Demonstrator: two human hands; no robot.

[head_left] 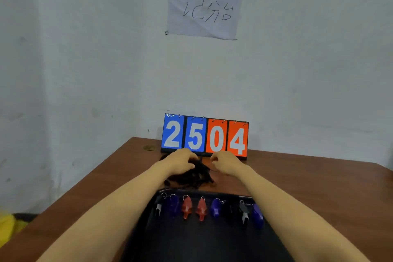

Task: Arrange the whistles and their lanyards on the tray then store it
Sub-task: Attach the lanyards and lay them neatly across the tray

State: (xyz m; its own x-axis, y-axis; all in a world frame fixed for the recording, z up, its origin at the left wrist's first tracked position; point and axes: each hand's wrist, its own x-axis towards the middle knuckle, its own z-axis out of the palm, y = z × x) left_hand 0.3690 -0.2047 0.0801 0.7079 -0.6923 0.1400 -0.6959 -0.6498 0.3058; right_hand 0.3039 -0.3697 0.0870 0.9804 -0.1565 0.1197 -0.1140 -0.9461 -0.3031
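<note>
Evidently the lanyard stage of the arrangement. Whistles (201,208) in black, blue and red lie in a row along the far edge of the black tray (202,244), their rings pointing away from the person. The lanyards (197,177) form one dark tangle on the table (319,187), just beyond the tray's far edge and off it. Left hand (182,160): fingers curled down into the tangle, gripping cords. Right hand (225,162): fingers curled at the tangle's right side; whether it pinches a strand cannot be told. Farther beyond the tray stands a flip scoreboard (205,136). Judged next move: tease out a single cord without dragging the whole heap, then bring it back over the tray's far edge. Storing the tray comes later.
</note>
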